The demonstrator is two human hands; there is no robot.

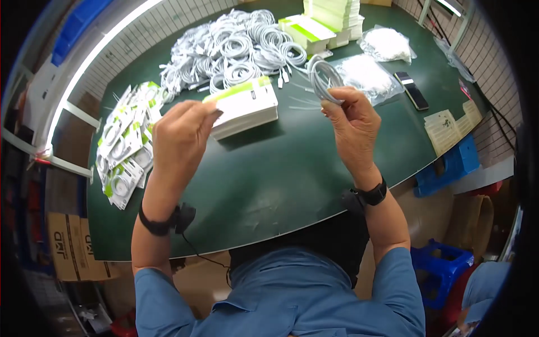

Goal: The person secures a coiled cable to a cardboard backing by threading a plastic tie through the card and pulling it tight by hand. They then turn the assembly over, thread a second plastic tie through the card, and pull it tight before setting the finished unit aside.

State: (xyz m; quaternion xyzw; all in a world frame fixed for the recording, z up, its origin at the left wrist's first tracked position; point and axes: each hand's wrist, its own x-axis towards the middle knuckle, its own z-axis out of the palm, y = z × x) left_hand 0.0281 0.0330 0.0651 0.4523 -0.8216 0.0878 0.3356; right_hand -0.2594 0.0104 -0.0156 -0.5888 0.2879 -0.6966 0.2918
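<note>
My right hand (pixel 357 124) pinches a coiled grey cable (pixel 319 80) between thumb and fingers, holding it above the table. My left hand (pixel 181 130) is raised at the near left side of a stack of white and green packaging cards (pixel 247 106). Its fingertips are pressed together; whether anything thin is between them is hidden. Behind the stack lies a large heap of coiled grey cables (pixel 233 45). To the left is a pile of cards with cables mounted on them (pixel 120 143).
Taller card stacks (pixel 331 19) stand at the back. Clear bags of small white pieces (pixel 368 73), a phone (pixel 411 91) and paper sheets (pixel 449 128) lie to the right on the green table (pixel 269 185). A blue stool (pixel 443 267) and another person's sleeve (pixel 487 283) are at lower right.
</note>
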